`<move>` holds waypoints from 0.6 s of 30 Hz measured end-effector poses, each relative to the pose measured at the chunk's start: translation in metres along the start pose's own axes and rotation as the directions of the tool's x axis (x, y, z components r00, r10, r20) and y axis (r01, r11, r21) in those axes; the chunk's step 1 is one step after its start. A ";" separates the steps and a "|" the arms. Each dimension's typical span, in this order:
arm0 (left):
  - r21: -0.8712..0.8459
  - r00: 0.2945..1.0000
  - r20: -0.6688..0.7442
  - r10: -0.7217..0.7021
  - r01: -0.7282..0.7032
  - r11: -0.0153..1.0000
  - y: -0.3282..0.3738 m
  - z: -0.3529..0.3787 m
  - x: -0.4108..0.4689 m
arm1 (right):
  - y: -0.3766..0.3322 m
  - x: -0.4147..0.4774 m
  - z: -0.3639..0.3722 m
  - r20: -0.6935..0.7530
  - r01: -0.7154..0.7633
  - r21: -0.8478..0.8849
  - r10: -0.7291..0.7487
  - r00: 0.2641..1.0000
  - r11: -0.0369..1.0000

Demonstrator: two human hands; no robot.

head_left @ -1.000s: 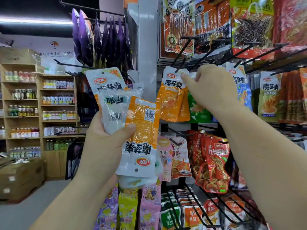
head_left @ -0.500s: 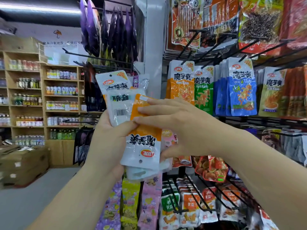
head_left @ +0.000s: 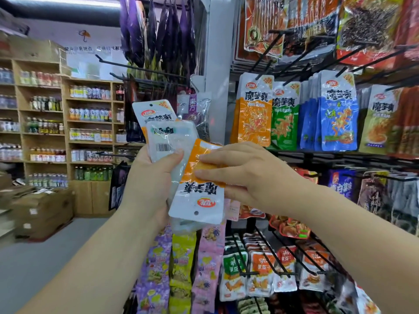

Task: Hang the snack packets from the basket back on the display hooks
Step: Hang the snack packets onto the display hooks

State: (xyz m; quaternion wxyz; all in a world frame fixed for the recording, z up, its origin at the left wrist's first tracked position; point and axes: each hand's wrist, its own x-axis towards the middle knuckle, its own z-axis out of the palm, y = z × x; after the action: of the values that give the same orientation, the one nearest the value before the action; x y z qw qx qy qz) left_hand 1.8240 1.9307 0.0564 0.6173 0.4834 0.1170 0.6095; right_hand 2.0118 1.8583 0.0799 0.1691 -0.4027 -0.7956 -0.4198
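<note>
Here, my right grip (head_left: 247,175) pinches the upside-down orange packet (head_left: 199,196), fingers across its front and thumb beneath. My left grip (head_left: 149,184) is curled round the other packets (head_left: 167,141), with the thumb pressed over them. Beyond, hanging orange packets (head_left: 254,118) sit on display hooks (head_left: 266,53), beside green ones (head_left: 284,118).

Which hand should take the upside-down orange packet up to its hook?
Right. The right hand pinches the orange packet and is nearer the hanging orange row; the left hand grips the other packets.
</note>
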 end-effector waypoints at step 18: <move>0.169 0.994 0.043 0.101 -0.107 0.980 0.001 0.024 0.005 | 0.070 0.030 -0.051 0.005 -0.587 0.787 0.951 0.310 0.188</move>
State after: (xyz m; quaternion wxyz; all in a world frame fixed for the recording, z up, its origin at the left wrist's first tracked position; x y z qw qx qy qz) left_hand 1.8421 1.9235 0.0716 0.5427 0.5502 0.1329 0.6205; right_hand 2.0450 1.8551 0.1651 0.6913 -0.5462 -0.4718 -0.0356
